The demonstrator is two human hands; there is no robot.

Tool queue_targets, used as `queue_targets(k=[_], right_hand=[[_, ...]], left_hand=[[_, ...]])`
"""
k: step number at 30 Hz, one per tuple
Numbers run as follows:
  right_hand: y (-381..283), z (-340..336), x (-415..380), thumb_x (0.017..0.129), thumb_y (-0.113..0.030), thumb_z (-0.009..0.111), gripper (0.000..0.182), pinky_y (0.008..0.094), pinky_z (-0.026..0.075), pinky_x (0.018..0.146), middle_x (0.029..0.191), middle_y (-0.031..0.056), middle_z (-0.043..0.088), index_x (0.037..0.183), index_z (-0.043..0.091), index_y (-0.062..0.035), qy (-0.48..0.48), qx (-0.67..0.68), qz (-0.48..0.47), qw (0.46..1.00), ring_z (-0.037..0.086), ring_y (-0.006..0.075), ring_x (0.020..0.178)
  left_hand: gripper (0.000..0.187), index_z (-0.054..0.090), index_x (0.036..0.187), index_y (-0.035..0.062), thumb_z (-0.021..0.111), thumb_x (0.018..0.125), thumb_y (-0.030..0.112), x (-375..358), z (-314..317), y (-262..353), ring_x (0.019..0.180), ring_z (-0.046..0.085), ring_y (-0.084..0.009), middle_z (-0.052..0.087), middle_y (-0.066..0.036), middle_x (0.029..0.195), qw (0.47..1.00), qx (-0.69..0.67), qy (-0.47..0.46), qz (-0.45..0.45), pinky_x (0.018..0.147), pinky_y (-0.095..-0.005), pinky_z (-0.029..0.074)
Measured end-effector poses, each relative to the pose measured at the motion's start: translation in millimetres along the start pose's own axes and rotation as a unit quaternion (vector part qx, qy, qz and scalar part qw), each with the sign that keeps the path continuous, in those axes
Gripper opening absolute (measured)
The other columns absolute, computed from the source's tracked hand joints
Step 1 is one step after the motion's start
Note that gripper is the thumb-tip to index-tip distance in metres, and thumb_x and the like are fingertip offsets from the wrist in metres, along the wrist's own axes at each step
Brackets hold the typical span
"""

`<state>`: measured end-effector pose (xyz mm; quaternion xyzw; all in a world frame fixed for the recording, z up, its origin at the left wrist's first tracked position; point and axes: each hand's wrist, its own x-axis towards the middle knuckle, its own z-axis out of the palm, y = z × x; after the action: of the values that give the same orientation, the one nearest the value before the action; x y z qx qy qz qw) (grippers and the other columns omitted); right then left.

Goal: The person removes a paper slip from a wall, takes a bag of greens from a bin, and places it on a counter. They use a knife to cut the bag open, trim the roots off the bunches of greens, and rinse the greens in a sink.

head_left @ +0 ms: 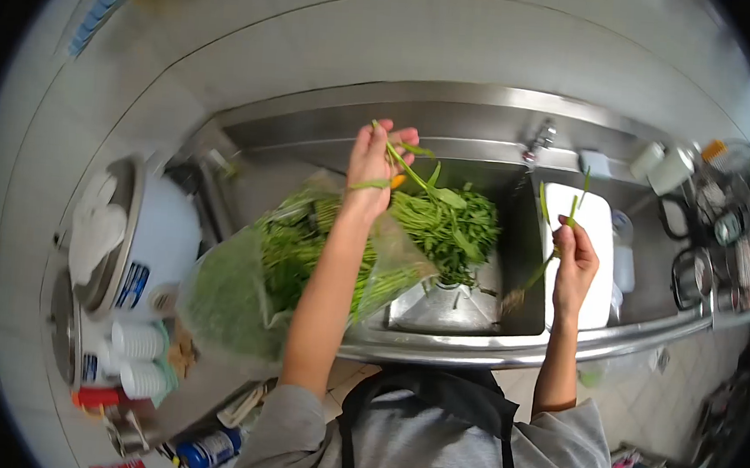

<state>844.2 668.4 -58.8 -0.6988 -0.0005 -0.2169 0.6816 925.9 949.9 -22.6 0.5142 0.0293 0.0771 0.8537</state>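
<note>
Above the sink, my left hand (378,166) is closed on a long green leafy stem (410,172) that looks like water spinach. A small orange-yellow piece (397,182) shows beside that wrist. My right hand (575,264) pinches a green stalk (539,276) by its upper part, and its brownish root end hangs down to the left. Beneath my left hand, a heap of leafy greens (472,219) lies in the sink basin (448,313). A clear plastic bag (232,281) full of more greens rests to the left, partly hidden by my left forearm.
A white board (593,293) leans across the right of the basin. The faucet (540,137) is at the back. Glass jars (694,274) and bottles (671,172) crowd the right side. A large lidded pot (161,245) and stacked white cups (142,361) stand left.
</note>
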Motion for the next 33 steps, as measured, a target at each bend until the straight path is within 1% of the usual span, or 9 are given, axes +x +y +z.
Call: queue_targets(k=[8,10,14,16,17,21,22,26,33], right_hand=[[14,-189,-89,0.089,-0.02,0.054,0.023,0.0198,0.039,0.057,0.074,-0.0003,0.054,0.098,0.058,0.0014,0.325,-0.133,0.062,0.934,0.048,0.0055,0.066],[3,-227,-122,0.09,-0.018,0.053,0.021,0.0202,0.04,0.059,0.076,-0.0001,0.054,0.098,0.057,0.0008,0.442,-0.159,0.014,0.883,0.048,0.0056,0.068],[-27,-283,-140,0.09,-0.013,0.051,0.018,0.0209,0.042,0.065,0.083,0.0028,0.055,0.101,0.054,0.0008,0.592,-0.304,-0.133,0.734,0.051,0.0083,0.076],[-18,-327,-129,0.091,-0.015,0.05,0.02,0.0235,0.043,0.068,0.084,0.0063,0.057,0.101,0.055,0.0019,0.62,-0.346,-0.192,0.678,0.054,0.0116,0.078],[-8,-354,-120,0.091,-0.016,0.05,0.022,0.0249,0.044,0.069,0.084,0.0081,0.058,0.101,0.055,0.0024,0.628,-0.365,-0.221,0.651,0.055,0.0132,0.078],[164,-544,-115,0.085,-0.021,0.054,0.028,0.0307,0.045,0.073,0.091,0.0175,0.063,0.101,0.058,0.0022,0.429,-0.497,0.22,0.721,0.059,0.021,0.081],[171,-551,-112,0.085,-0.021,0.055,0.027,0.0306,0.045,0.069,0.085,0.0133,0.062,0.101,0.059,0.0005,0.439,-0.496,0.19,0.725,0.057,0.0189,0.076],[175,-561,-105,0.085,-0.022,0.055,0.027,0.0274,0.046,0.059,0.073,0.0047,0.061,0.104,0.062,-0.0043,0.443,-0.472,0.129,0.751,0.053,0.0121,0.061],[103,-494,12,0.086,-0.021,0.056,0.026,0.0274,0.048,0.064,0.092,0.0092,0.066,0.103,0.063,-0.0029,0.435,-0.405,-0.047,0.803,0.061,0.0124,0.077]], left_hand=[[0.037,0.031,0.119,0.0046,0.046,0.086,0.016,92,-56,-260,0.091,0.053,-0.0326,0.046,-0.014,0.114,0.958,-0.069,0.157,-0.229,0.075,-0.0489,0.049],[0.049,0.027,0.133,0.0079,0.03,0.09,0.03,117,-93,-295,0.125,0.031,-0.036,0.029,-0.015,0.138,0.933,-0.037,0.231,-0.275,0.102,-0.0594,0.018],[0.064,0.011,0.14,0.0104,0.04,0.09,0.038,90,-77,-306,0.133,0.013,-0.0332,0.001,-0.014,0.146,0.911,0.029,0.145,-0.385,0.105,-0.0524,0.013],[0.067,0.007,0.14,0.0117,0.042,0.09,0.038,63,-42,-301,0.133,0.011,-0.0327,-0.008,-0.015,0.146,0.914,0.075,0.14,-0.374,0.106,-0.0488,0.016],[0.067,0.005,0.141,0.0126,0.044,0.091,0.035,57,-28,-300,0.114,0.042,-0.0331,0.011,-0.015,0.14,0.905,0.098,0.162,-0.381,0.105,-0.0469,0.021],[0.072,0.004,0.14,0.0074,0.049,0.09,0.032,31,1,-256,0.069,0.034,-0.0154,0.044,-0.01,0.102,0.938,0.11,-0.007,-0.328,0.107,-0.0446,0.021],[0.07,0.008,0.14,0.004,0.049,0.09,0.032,22,11,-239,0.071,0.04,-0.0129,0.044,-0.006,0.086,0.955,0.125,-0.034,-0.268,0.105,-0.0424,0.025],[0.058,0.021,0.137,0.0023,0.047,0.092,0.027,-14,34,-138,0.122,0.039,-0.022,0.032,-0.017,0.137,0.964,0.23,-0.104,-0.084,0.1,-0.0347,0.033],[0.034,0.046,0.122,-0.0043,0.044,0.092,0.01,-62,-19,0,0.107,0.053,-0.0186,0.053,-0.015,0.119,0.909,0.396,-0.042,0.123,0.091,-0.0281,0.04]])
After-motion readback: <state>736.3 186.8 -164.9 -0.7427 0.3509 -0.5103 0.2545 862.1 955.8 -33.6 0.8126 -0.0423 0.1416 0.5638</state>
